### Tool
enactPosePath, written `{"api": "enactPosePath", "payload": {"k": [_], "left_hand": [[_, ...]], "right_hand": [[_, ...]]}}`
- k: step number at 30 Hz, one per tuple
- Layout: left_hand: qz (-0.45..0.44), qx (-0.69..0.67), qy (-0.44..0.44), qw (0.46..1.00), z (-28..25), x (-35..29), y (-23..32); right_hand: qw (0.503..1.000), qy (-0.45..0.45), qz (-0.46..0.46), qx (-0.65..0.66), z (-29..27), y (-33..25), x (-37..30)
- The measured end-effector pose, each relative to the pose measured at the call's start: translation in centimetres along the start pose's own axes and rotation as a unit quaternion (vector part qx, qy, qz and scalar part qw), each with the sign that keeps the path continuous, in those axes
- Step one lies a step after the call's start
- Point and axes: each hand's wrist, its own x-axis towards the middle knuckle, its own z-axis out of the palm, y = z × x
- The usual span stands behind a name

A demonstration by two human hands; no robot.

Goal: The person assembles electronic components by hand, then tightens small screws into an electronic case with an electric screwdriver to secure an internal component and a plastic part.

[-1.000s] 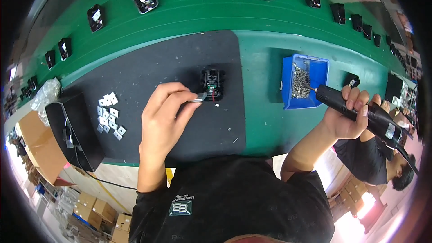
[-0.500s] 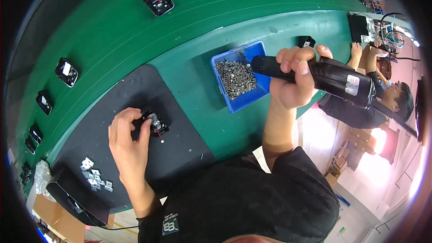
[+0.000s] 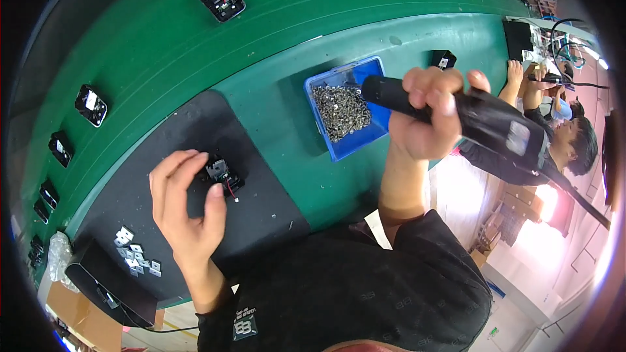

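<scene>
We are seeing the small black electronic housing [image 3: 222, 173] lying on the black mat [image 3: 202, 117], its red wire [image 3: 233, 190] trailing toward our side; the left hand [image 3: 182, 215] is standing nearer, thumb and fingers parted in a wide curve, and we are making out nothing in its grip; from this palm the housing is lying up and to the right, facing the gap; fingers are hiding its left edge, so we are not reading contact or its long axis surely; well apart, the right hand [image 3: 427, 117] is wrapping round an electric screwdriver [image 3: 489, 124], whose long axis is running from upper left to lower right, its nose overlapping the blue bin [image 3: 358, 146] of loose screws [image 3: 340, 114] in our view; between mat and bin, the green tabletop [image 3: 287, 150] is showing.
</scene>
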Motion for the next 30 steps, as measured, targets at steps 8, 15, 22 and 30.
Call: {"api": "enactPosePath", "payload": {"k": [8, 15, 22, 30], "left_hand": [[0.146, -0.106, -0.005, 0.984, 4.2, 0.4, 3.6], [0.133, -0.154, -0.058, 0.977, 4.9, -0.5, 4.2], [0.153, -0.177, -0.054, 0.971, 4.7, -1.5, 3.4], [0.176, -0.16, -0.032, 0.971, 4.9, -1.8, 3.0]], "right_hand": [[0.957, -0.095, 0.105, 0.252, 1.5, -7.4, -0.4], [0.929, -0.136, 0.146, 0.31, 2.8, -8.5, -1.3], [0.924, -0.146, 0.157, 0.316, 3.4, -8.6, -1.6], [0.923, -0.143, 0.158, 0.322, 3.7, -8.3, -2.1]]}}
